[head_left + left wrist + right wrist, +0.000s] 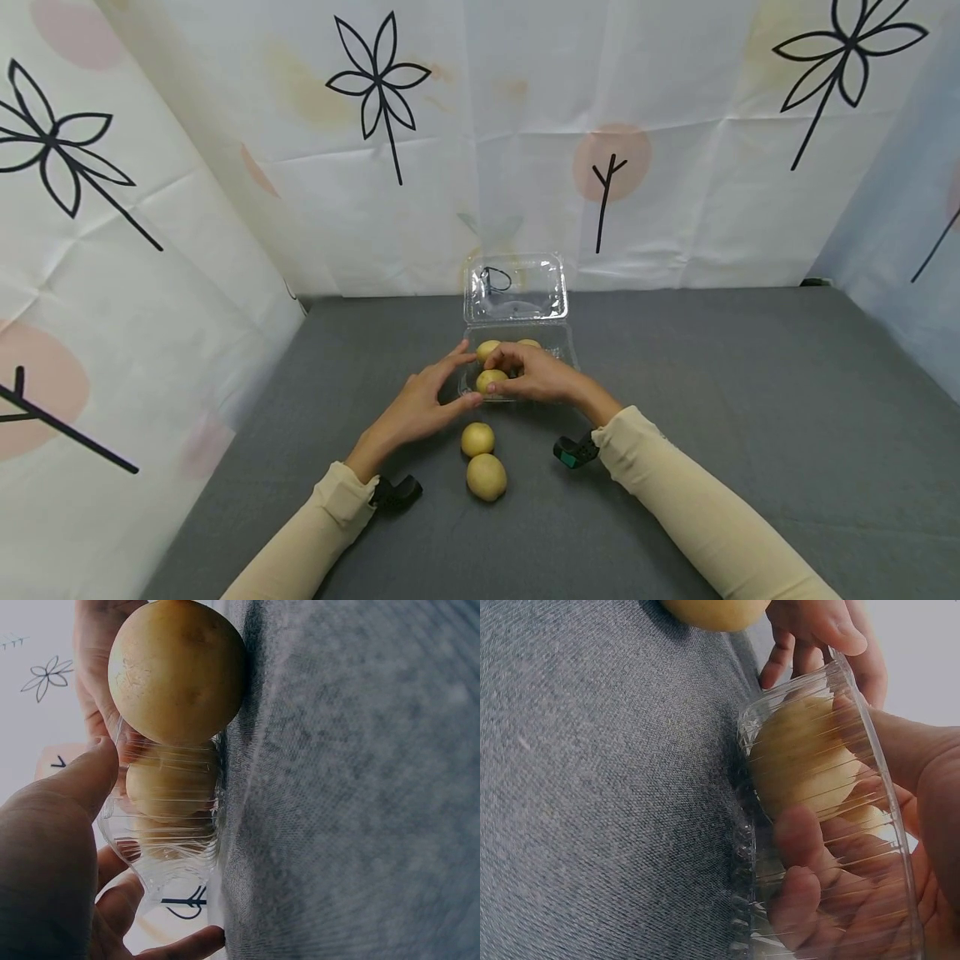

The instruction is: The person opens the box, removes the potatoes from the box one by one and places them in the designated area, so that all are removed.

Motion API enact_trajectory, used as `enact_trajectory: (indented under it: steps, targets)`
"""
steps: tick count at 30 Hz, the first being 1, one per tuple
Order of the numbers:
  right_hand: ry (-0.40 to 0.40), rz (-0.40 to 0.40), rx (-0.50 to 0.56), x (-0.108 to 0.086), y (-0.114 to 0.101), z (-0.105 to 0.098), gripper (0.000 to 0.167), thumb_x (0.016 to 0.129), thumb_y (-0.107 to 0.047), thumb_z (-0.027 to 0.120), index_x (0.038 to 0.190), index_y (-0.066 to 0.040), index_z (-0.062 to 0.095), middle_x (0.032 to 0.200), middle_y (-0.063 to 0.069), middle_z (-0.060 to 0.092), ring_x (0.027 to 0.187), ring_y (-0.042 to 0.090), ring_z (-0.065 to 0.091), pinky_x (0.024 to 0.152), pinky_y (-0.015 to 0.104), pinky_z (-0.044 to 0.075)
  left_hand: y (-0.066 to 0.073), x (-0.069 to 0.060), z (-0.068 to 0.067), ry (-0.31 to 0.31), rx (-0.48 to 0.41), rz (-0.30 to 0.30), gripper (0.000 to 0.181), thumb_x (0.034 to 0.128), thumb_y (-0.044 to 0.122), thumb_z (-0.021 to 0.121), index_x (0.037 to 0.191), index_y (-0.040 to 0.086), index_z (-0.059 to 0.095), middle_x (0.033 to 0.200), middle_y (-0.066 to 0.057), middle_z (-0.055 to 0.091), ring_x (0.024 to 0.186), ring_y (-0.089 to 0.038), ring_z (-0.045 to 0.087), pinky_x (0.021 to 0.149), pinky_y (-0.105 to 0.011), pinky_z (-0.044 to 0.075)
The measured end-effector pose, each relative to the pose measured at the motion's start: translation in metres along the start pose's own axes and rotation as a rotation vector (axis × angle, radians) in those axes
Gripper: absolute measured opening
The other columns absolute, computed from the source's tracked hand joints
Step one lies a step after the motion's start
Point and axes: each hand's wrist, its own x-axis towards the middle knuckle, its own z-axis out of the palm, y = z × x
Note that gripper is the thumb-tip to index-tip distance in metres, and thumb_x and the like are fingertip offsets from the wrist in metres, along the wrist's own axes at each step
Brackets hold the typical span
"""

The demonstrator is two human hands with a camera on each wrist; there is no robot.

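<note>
A clear plastic clamshell container (557,336) stands on the grey cloth with its lid (517,287) raised at the back. Several yellow potatoes lie inside. My right hand (546,377) reaches into the container and pinches the front-left potato (489,381) between thumb and fingers. Behind it are a second potato (487,350) and another potato (529,342), partly hidden by the hand. My left hand (420,407) spreads along the container's left side, fingers fairly straight, the thumb close to its front rim. The left wrist view shows a potato (178,671) outside, in front of the container.
Two loose potatoes lie on the cloth in front of the container: one nearer it (477,439), the other potato (487,477) closer to me. White patterned sheets (675,208) hang behind and at both sides. A black strap device (576,451) sits at each wrist.
</note>
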Motion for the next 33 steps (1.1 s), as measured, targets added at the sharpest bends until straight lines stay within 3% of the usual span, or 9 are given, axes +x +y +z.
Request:
enact_trajectory:
  steps: [10, 17, 21, 33]
  targets:
    - [-0.017, -0.028, -0.017, 0.0004, 0.0004, -0.0004, 0.034, 0.098, -0.012, 0.069, 0.128, 0.002, 0.063, 0.113, 0.017, 0.071, 0.087, 0.021, 0.063, 0.071, 0.028, 0.053, 0.0005, -0.0004, -0.0002, -0.001, 0.0, 0.001, 0.067, 0.098, 0.059, 0.059, 0.157, 0.035, 0.039, 0.169, 0.017, 0.018, 0.153, -0.032, 0.033, 0.113, -0.077, 0.021]
    - [-0.019, -0.026, -0.054, 0.0012, 0.0009, -0.0009, 0.038, 0.098, -0.016, 0.069, 0.131, 0.003, 0.066, 0.129, 0.018, 0.066, 0.091, 0.018, 0.063, 0.075, 0.026, 0.052, 0.0006, 0.0, -0.0007, -0.003, -0.003, 0.008, 0.067, 0.098, 0.058, 0.06, 0.157, 0.034, 0.039, 0.17, 0.015, 0.018, 0.153, -0.032, 0.032, 0.113, -0.079, 0.02]
    - [-0.027, -0.02, -0.043, 0.0015, 0.0011, -0.0009, 0.037, 0.098, -0.015, 0.069, 0.13, 0.003, 0.066, 0.127, 0.018, 0.067, 0.091, 0.017, 0.063, 0.074, 0.026, 0.053, 0.0005, 0.0004, -0.0005, -0.004, -0.001, 0.009, 0.067, 0.0978, 0.058, 0.06, 0.157, 0.034, 0.039, 0.17, 0.014, 0.018, 0.153, -0.033, 0.032, 0.112, -0.079, 0.021]
    - [0.066, -0.047, -0.095, -0.0009, 0.0014, 0.0016, 0.034, 0.094, -0.014, 0.075, 0.124, 0.002, 0.071, 0.119, 0.015, 0.071, 0.097, 0.02, 0.067, 0.082, 0.029, 0.055, 0.0002, 0.0011, -0.0003, -0.003, 0.003, 0.003, 0.068, 0.0974, 0.059, 0.06, 0.157, 0.034, 0.039, 0.171, 0.012, 0.019, 0.154, -0.033, 0.031, 0.111, -0.081, 0.018]
